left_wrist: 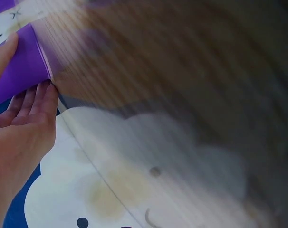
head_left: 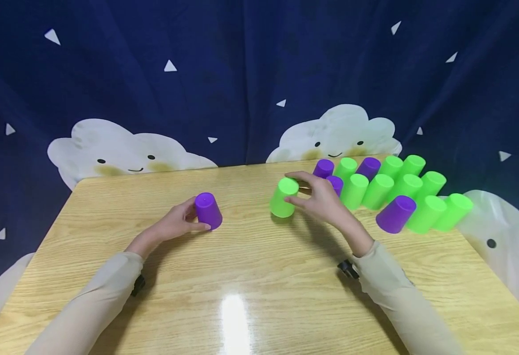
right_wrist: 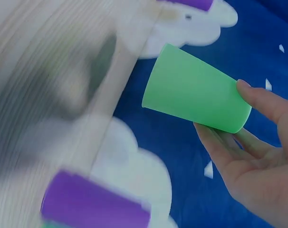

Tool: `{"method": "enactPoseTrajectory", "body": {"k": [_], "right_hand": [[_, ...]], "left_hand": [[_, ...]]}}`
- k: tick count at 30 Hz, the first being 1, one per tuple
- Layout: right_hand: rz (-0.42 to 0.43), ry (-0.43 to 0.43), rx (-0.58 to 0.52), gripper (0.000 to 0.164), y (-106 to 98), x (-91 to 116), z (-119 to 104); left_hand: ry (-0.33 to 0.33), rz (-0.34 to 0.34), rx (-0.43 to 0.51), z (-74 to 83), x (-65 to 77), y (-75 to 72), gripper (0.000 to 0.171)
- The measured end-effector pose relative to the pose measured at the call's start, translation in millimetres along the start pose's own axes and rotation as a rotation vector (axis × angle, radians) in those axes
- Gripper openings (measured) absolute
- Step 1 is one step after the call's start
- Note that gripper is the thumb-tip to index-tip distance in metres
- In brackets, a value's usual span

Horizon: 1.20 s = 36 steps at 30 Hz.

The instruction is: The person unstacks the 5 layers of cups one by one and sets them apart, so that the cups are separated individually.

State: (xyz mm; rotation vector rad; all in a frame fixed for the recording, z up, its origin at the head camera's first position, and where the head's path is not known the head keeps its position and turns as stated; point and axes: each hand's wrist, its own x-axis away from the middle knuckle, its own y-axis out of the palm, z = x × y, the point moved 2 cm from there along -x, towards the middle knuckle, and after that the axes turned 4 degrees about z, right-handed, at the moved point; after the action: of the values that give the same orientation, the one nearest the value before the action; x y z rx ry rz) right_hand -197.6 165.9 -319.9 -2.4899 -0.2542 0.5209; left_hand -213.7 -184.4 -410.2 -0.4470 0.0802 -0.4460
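Observation:
My left hand (head_left: 178, 222) grips an upside-down purple cup (head_left: 208, 213) on the left half of the table, thumb on its near side. In the left wrist view, that purple cup (left_wrist: 25, 64) lies between the thumb and fingers of the left hand (left_wrist: 23, 142), its rim against the wooden surface. Further right, an upside-down green cup (head_left: 284, 198) is pinched near its base by my right hand (head_left: 323, 199). The right wrist view shows the green cup (right_wrist: 196, 90) whole, raised off the table, with the right hand's thumb (right_wrist: 265, 102) and fingers on opposite sides.
Right of the right hand stand several upside-down cups in rows, mostly green (head_left: 378, 191), some purple (head_left: 396, 214). One purple cup (head_left: 334, 184) is partly hidden behind that hand. The wooden table (head_left: 286, 296) ends at a dark blue curtain (head_left: 241, 88) with clouds.

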Motion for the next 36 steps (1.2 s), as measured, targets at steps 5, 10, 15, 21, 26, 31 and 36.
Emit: {"method": "enactPoseTrajectory", "body": {"k": [5,10,15,21,26,31,36], "right_hand": [[0.082,0.055,0.057,0.051,-41.9,23.4,20.2],[0.14,0.131,0.144,0.05,-78.4,51.8,41.1],[0.174,0.21,0.223,0.051,-102.9,77.0,56.4],[0.212,0.189,0.29,0.049,-113.4,89.8,68.9],[0.222,0.153,0.335,0.049,-116.2,96.3,78.9],[0.243,0.121,0.365,0.047,-116.4,97.4,83.1],[0.253,0.127,0.352,0.047,-113.9,96.6,83.2]], "left_hand": [[-0.012,0.001,0.029,-3.9,-0.9,-0.9,0.08],[-0.01,0.0,0.022,-5.0,-0.8,-0.7,0.082],[-0.018,-0.005,0.02,-4.6,-0.6,0.2,0.082],[-0.023,-0.001,0.026,-4.4,-1.0,1.4,0.081],[-0.019,-0.011,0.032,-3.4,-0.9,3.1,0.081],[-0.016,-0.004,0.014,-4.2,-1.5,2.9,0.081],[-0.006,0.009,0.007,-3.6,-1.5,1.5,0.08]]}}
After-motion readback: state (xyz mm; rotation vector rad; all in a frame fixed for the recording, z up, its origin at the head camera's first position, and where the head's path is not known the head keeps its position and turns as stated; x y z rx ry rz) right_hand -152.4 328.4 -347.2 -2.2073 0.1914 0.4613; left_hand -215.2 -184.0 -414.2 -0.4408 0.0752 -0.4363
